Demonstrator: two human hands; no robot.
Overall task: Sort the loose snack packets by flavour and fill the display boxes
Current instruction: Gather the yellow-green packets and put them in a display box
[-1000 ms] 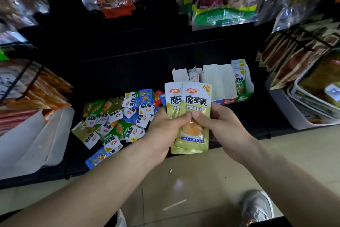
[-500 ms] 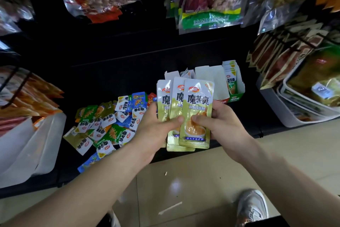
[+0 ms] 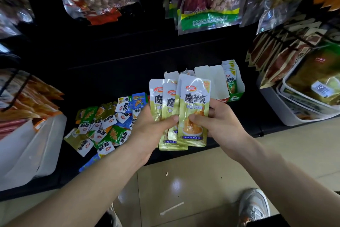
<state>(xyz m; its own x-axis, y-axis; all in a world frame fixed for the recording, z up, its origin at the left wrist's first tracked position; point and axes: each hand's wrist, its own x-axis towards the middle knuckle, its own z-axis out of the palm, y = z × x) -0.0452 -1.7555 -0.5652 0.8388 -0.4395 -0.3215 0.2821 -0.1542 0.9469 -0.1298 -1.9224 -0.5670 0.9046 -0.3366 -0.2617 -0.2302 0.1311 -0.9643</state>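
Note:
I hold a fanned stack of pale yellow-green snack packets [image 3: 193,101] upright in front of the low black shelf. My left hand [image 3: 150,131] grips the back packets, thumb across their fronts. My right hand [image 3: 220,125] pinches the front packet, thumb on its face. A heap of loose packets [image 3: 104,125] in green, blue, white and olive lies on the shelf to the left. Behind my hands stand the white display boxes [image 3: 211,79]; the rightmost green-fronted box [image 3: 234,86] holds a row of green packets.
White plastic bins [image 3: 27,153] stand at the left, white trays of packaged goods [image 3: 301,109] at the right. Big bags of nuts [image 3: 207,0] hang above. Beige floor tiles and my shoe [image 3: 253,206] lie below the shelf's edge.
The packets in my hands have fanned out wider, with a third one now showing at the left. Both hands have stayed in front of the boxes.

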